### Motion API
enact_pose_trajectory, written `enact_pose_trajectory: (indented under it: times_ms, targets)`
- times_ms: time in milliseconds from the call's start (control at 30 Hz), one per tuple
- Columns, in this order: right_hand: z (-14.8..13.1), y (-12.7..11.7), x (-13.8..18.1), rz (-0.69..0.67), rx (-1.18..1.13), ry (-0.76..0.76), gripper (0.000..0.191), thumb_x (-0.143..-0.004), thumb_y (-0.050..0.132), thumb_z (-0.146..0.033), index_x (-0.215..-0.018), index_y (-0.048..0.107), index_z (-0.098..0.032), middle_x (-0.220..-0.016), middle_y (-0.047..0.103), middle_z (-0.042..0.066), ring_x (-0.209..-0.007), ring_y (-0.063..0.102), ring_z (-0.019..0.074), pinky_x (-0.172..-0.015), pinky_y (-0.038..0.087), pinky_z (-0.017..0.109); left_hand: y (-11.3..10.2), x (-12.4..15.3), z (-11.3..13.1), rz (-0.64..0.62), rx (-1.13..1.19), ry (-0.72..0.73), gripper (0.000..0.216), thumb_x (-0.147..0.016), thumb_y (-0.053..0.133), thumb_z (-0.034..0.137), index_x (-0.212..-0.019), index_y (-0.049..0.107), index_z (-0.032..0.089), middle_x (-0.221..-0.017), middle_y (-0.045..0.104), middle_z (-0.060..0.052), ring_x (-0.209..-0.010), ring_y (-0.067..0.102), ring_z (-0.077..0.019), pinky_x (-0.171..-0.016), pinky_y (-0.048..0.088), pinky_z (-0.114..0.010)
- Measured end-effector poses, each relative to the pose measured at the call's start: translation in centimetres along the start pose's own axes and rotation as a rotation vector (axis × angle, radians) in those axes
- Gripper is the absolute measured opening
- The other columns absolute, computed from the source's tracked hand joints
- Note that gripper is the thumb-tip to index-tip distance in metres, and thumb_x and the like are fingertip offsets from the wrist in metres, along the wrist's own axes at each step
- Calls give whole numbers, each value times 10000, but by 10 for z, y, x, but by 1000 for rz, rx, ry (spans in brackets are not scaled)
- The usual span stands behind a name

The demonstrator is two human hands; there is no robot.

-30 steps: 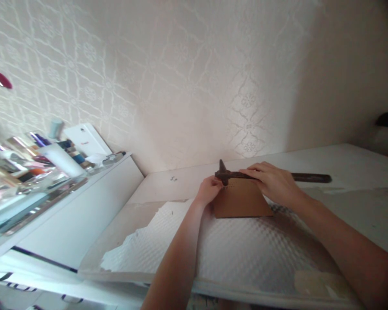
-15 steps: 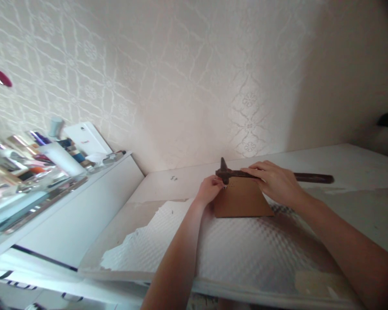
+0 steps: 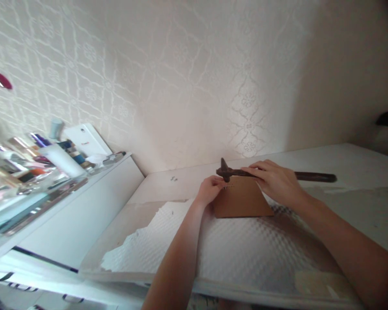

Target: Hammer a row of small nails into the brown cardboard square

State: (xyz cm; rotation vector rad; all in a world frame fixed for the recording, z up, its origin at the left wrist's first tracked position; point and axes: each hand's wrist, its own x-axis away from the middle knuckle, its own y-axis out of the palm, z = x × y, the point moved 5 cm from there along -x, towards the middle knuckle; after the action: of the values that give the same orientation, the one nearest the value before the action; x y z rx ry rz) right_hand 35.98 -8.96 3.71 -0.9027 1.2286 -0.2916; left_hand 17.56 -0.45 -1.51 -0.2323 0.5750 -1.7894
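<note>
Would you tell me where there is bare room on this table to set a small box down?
The tabletop is bare right of the right hand, on both sides of the hammer handle. The textured sheet is free near its torn left edge. Crowded: around the brown board at the left hand, and the shelf full of bottles.

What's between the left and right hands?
Head view: the head end of the hammer, above the brown board, sits in the gap between left hand and right hand.
</note>
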Motion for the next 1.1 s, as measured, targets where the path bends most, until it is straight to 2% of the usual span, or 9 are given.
enact_pose_trajectory:
  times_ms: [200,367,533,667,833,967,1100]
  targets:
    - [-3,1,0,-45,-20,3,427,-799,488,-22,-1125,653,-242,-1023,661,30,-914,578,189,-608,455,262,0,1,1,-12,-39,-8,147,-716,565,77,-827,645,132,-822,701,-51,-806,636,-163,-772,471,-270]
    - [-1,-1,0,14,-3,31,414,-808,499,-43,-1134,647,-250,-1037,658,23,-928,576,189,-581,440,260,-1,3,4,-10,9,-33,140,-716,583,78,-834,638,128,-817,699,-56,-787,635,-155,-772,470,-265]
    - [1,3,1,-34,-18,0,440,-786,503,-28,-1130,651,-260,-1012,661,28,-911,577,187,-596,446,261,-1,3,5,-12,-10,-31,129,-712,567,58,-794,635,130,-810,698,-57,-799,634,-155,-798,473,-276]
    - [3,0,1,19,-8,43,409,-805,502,-54,-1127,650,-258,-1042,657,29,-928,576,188,-576,437,252,0,3,3,-7,23,-29,149,-718,593,89,-851,644,131,-824,699,-60,-786,634,-153,-786,474,-273]
    - [0,4,1,-48,-31,0,447,-785,490,-25,-1136,647,-252,-1025,658,30,-917,575,190,-600,448,261,0,1,1,-21,-26,-14,153,-710,572,71,-830,644,134,-817,702,-50,-801,635,-163,-778,470,-270]
    - [1,0,0,8,-29,22,433,-793,499,-43,-1137,648,-261,-1040,657,32,-931,573,194,-606,448,259,0,-1,-1,-15,-10,-21,152,-708,582,77,-840,639,126,-802,696,-52,-786,635,-161,-763,472,-265]
    - [-1,1,0,-21,-24,14,445,-790,484,-27,-1119,657,-271,-1010,663,22,-914,577,188,-585,440,255,0,0,1,-18,-32,-11,152,-711,561,58,-820,637,131,-810,696,-50,-786,632,-156,-763,473,-266]
